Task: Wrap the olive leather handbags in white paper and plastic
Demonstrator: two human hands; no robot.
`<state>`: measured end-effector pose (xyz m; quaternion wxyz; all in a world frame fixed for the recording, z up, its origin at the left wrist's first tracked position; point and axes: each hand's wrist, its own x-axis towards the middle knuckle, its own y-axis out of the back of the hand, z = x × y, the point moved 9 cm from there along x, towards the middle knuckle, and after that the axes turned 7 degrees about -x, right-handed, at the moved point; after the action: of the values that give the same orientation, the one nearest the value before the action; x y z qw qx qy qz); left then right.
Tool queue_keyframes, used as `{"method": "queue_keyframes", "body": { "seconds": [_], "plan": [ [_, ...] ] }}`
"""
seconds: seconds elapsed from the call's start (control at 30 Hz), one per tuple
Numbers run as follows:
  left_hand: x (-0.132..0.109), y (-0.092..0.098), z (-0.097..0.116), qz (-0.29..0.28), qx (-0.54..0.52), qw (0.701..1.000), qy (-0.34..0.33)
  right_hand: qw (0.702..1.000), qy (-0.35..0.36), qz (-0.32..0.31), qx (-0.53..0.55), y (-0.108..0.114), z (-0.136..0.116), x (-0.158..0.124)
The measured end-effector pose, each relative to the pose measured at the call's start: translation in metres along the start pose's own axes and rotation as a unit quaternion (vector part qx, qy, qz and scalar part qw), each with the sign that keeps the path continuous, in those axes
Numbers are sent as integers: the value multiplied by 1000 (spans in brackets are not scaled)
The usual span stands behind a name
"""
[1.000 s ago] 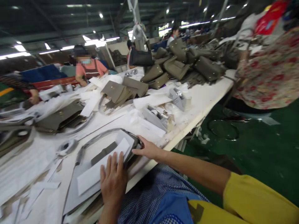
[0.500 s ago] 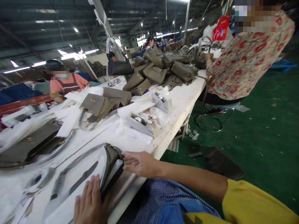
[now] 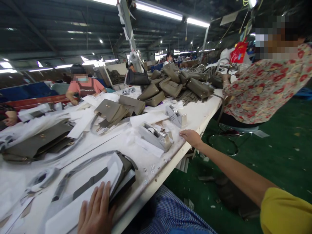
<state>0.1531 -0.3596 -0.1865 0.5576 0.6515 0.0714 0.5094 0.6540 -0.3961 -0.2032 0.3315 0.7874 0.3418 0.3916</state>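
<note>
A dark olive handbag (image 3: pixel 126 163) lies on the worktable at the front, with white paper (image 3: pixel 112 170) over its side. Its curved handle (image 3: pixel 70 174) is wrapped in thin grey film. My left hand (image 3: pixel 96 208) rests flat on the paper and bag, fingers extended. Away to the right, my right hand (image 3: pixel 191 138) is at the table's edge, fingers reaching forward and close together, with nothing visible in them. Nearest to it are a grey tape dispenser (image 3: pixel 156 136) and a second dispenser marked with strokes (image 3: pixel 175 115).
A roll of tape (image 3: pixel 41 178) lies to the left. Another handbag (image 3: pixel 36 143) and more bags (image 3: pixel 112 110) lie further back, beyond them a heap of bags (image 3: pixel 170 83). A person in a floral shirt (image 3: pixel 270 84) sits at right; another in pink (image 3: pixel 84 86) works across.
My right hand has left the bag's far end and moved forward and right to the table edge by the dispensers. My left hand stays on the bag. The view has shifted.
</note>
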Motion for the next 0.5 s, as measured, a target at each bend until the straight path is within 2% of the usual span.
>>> {"method": "queue_keyframes", "body": {
  "seconds": [0.23, 0.4, 0.5],
  "plan": [
    [-1, -2, 0, 5, -3, 1000, -5, 992, -91, 43, 78, 32, 8, 25],
    [-2, -4, -4, 12, -10, 1000, -6, 967, -139, 50, 208, 42, -12, 65],
    [-3, -6, -6, 19, 3, 1000, -18, 940, -152, 93, 290, 53, -23, 86]
  ]
}}
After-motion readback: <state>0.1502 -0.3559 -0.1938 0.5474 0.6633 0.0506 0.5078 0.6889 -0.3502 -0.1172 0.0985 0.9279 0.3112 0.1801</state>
